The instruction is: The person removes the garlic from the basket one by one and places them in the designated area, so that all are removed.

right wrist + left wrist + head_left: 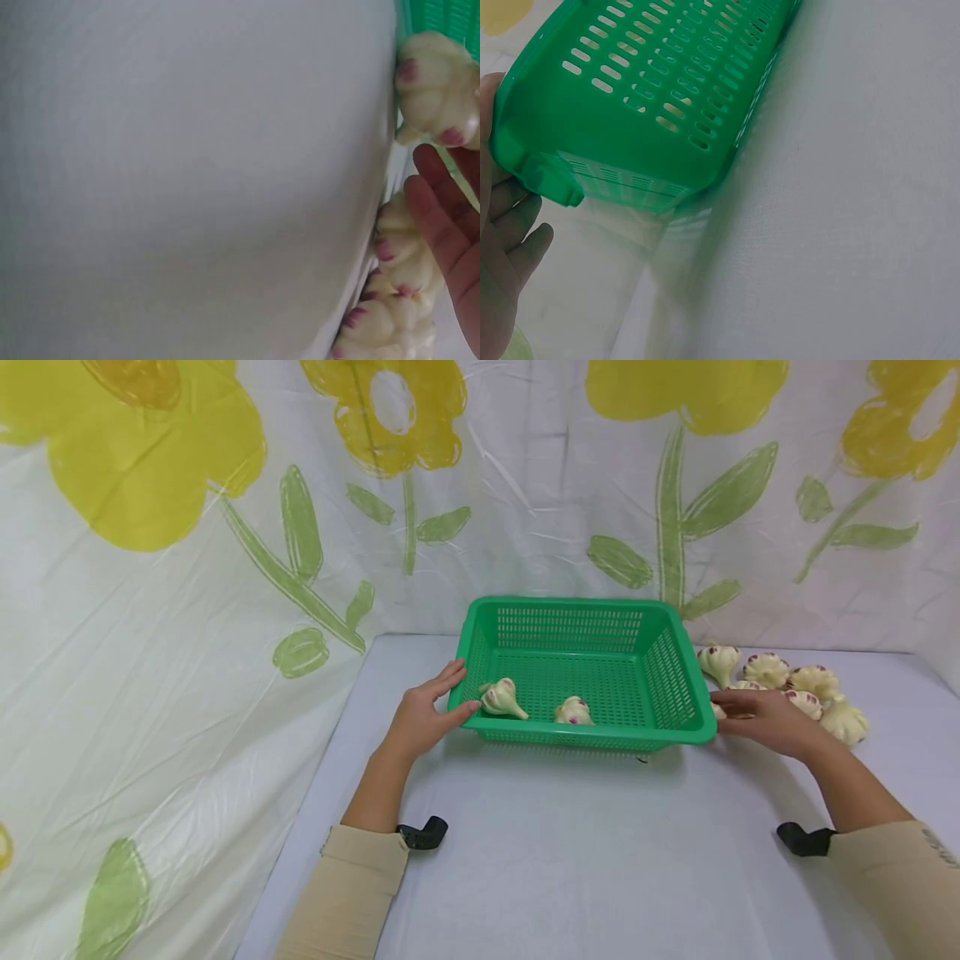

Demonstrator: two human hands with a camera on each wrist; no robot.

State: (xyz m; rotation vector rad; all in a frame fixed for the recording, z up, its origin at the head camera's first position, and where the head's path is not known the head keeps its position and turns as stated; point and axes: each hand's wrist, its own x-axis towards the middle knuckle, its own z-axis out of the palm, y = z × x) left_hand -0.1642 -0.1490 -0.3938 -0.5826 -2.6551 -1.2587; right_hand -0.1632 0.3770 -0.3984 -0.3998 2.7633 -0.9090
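My left hand (423, 714) holds the left front corner of a green plastic basket (588, 737), its thumb over the rim. In the left wrist view its fingers bend beneath the rim's lip. Inside the basket lie two garlic bulbs, one near the left front corner (501, 697) and one by the front wall (574, 711). My right hand (768, 720) reaches in from the right beside the basket. Its extended fingers (435, 214) come right up to a garlic bulb (435, 88) that sits against the basket's right side.
Several more garlic bulbs (813, 681) are heaped to the right of the basket, behind and beside my right hand. A white cloth (585, 852) covers the table. At the back and left hangs a flower-printed curtain (525, 527).
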